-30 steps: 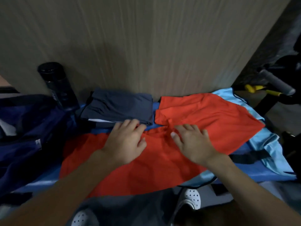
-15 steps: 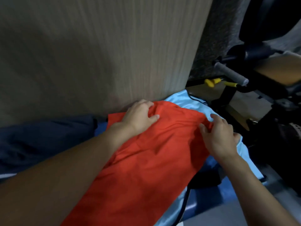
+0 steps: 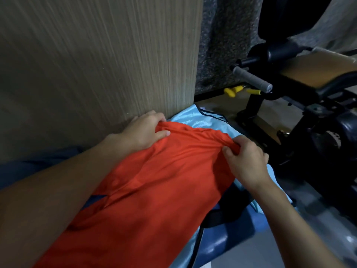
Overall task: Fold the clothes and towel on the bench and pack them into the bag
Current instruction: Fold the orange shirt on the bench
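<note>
A smooth orange-red fabric garment (image 3: 154, 190) lies bunched across a padded blue bench (image 3: 231, 235), its far edge gathered between two hands. The left hand (image 3: 143, 132) curls round one corner, the right hand (image 3: 245, 159) pinches the other. Beneath both grips spreads a shiny light-blue garment (image 3: 201, 120). A wood-grain wall panel (image 3: 96, 55) rises just beyond the left hand; a grey foam handle (image 3: 251, 78) on a black exercise machine stands beyond the right.

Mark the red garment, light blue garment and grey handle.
red garment (image 3: 154, 190): head view, middle of the fabric.
light blue garment (image 3: 193, 123): head view, on its far corner.
grey handle (image 3: 252, 78): head view, middle of the grip.
</note>
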